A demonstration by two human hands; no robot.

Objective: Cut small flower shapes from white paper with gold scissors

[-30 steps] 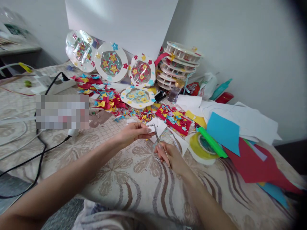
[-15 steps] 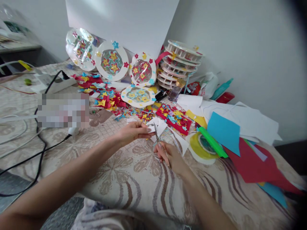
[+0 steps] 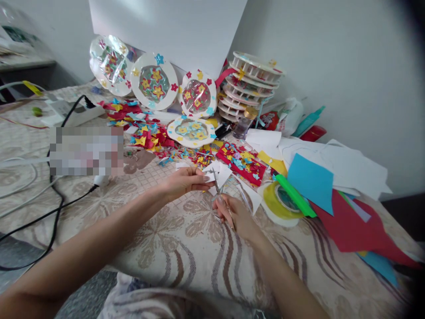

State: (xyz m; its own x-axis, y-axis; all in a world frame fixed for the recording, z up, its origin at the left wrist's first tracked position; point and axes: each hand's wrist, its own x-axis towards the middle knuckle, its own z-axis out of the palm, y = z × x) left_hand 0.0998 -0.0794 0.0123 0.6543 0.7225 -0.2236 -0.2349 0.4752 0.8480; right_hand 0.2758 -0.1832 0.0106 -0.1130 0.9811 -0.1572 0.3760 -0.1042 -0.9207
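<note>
Between the fingers and thumb of my left hand (image 3: 186, 182) is a small piece of white paper (image 3: 210, 177). My right hand (image 3: 236, 214) is closed around the handles of metal scissors (image 3: 217, 184), whose blades point away from me and meet the white paper. Beneath the blades lie more white paper pieces (image 3: 225, 173) on the patterned tablecloth (image 3: 199, 248). Just beyond the hands is a red sheet (image 3: 256, 178) covered with small yellow, blue and red cut-outs. My fingers hide part of the held paper and the scissor handles.
White flower-edged discs with stars, one of them a round disc (image 3: 168, 98), lean at the back beside a stack of white tiers (image 3: 252, 82). Coloured scraps (image 3: 151, 138) lie in front. Yellow tape (image 3: 274, 201), a green cutter (image 3: 295, 196) and coloured sheets (image 3: 310, 179) are right; black cables (image 3: 59, 212) left.
Both hands stay almost in place, still gripping the white paper and the scissors. The view has shifted very slightly.
</note>
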